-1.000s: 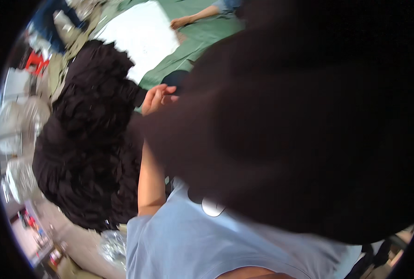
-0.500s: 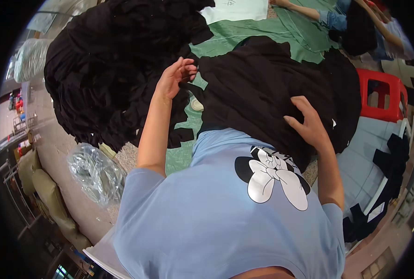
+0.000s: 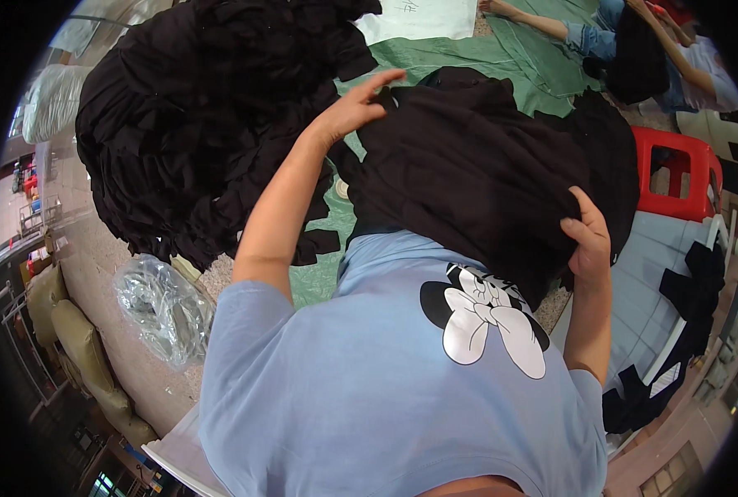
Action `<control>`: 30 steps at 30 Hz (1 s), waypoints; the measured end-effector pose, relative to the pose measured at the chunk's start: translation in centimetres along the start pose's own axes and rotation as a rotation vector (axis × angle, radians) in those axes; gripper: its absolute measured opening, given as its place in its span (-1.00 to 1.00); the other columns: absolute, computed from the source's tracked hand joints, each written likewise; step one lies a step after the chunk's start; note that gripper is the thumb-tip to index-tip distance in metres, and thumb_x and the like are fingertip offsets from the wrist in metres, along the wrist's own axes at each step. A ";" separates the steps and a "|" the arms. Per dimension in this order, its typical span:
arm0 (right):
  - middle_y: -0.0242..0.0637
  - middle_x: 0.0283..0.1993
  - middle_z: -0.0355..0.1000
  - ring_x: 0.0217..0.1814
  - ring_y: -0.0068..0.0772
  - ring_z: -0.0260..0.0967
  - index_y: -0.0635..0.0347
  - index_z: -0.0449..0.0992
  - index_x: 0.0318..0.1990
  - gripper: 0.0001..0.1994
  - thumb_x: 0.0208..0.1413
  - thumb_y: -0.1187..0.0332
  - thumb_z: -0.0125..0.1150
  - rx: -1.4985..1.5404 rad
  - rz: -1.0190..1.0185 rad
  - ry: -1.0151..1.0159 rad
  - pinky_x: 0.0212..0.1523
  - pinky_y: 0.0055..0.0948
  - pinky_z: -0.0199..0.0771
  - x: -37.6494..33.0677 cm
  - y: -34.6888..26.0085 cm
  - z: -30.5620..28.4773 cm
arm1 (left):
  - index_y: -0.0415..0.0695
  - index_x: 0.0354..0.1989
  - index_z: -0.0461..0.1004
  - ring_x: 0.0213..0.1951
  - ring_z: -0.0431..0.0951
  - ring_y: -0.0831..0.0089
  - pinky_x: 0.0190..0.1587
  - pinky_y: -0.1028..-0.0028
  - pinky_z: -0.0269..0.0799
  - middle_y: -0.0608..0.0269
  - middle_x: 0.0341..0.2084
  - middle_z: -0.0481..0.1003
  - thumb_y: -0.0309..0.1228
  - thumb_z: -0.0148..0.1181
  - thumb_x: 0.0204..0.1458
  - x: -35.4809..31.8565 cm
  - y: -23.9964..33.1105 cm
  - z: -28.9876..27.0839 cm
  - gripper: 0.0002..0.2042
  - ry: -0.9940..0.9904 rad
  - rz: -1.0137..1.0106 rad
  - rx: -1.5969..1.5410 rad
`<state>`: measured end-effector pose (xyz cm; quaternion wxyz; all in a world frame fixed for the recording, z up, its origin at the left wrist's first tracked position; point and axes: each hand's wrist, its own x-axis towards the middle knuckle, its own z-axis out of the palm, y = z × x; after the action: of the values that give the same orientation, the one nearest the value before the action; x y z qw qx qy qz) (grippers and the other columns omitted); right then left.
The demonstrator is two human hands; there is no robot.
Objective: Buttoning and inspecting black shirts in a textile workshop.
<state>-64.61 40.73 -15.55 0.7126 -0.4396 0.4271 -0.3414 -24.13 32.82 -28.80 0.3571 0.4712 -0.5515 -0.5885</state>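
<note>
A soft, matte black garment (image 3: 477, 157) lay spread over the person's lap, just beyond the hem of a smooth light-blue T-shirt (image 3: 361, 364). Its thin cloth was rumpled into shallow slanting folds, with an uneven outline. The long axis ran aslant, from the upper left down toward the lower right; which end was the neck could not be told.

The left hand (image 3: 352, 114) was at the garment's upper left corner, its fingers wide, with the thumb and forefinger well apart. The right hand (image 3: 591, 238) was at the right edge, forefinger stretched upward and thumb against the cloth; whether those fingers pinched it could not be told.

To the left rose a rounded, crumpled heap of black cloth (image 3: 203, 124), on and beside a creased green sheet (image 3: 419, 54). A glossy, wrinkled clear plastic bag (image 3: 162, 311) lay below it, and a hard red stool (image 3: 704, 170) with a squarish opening stood at the right
</note>
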 end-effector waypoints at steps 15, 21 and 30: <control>-0.05 -0.05 0.53 -0.02 -0.19 0.51 0.40 0.54 -0.03 -0.77 0.16 0.68 0.16 -1.343 -1.322 0.677 0.13 -0.33 0.48 -4.8 -15.0 -8.5 | -0.20 -0.32 0.50 -0.40 0.48 0.22 -0.30 0.35 0.39 0.14 -0.46 0.47 -0.67 0.18 -0.16 -3.8 24.2 0.6 -0.81 0.702 1.074 1.149; -0.08 -0.16 0.44 -0.06 0.02 0.44 0.25 0.51 -0.25 -0.70 -0.26 0.60 0.17 -1.413 -0.474 0.070 -0.05 -0.20 0.48 -6.3 -3.9 -3.9 | -0.11 -0.38 0.47 -0.34 0.46 0.06 -0.18 0.20 0.42 0.15 -0.52 0.45 -0.67 0.29 -0.49 -8.8 16.5 0.4 -0.63 0.051 0.499 1.192; -0.18 -0.34 0.43 -0.33 -0.34 0.42 0.37 0.50 -0.28 -0.95 0.10 0.61 0.17 -0.936 -0.280 0.050 -0.31 -0.48 0.39 -1.4 -1.2 -1.2 | -0.26 -0.18 0.53 -0.34 0.56 0.40 -0.25 0.46 0.45 0.14 -0.39 0.53 -0.57 0.21 0.10 -8.2 10.6 2.3 -0.88 -0.011 0.006 0.675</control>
<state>-66.40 41.02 -14.29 0.3752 -0.7578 0.4883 -0.2158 -24.88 39.78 -17.20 0.1797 0.5579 -0.7186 -0.3742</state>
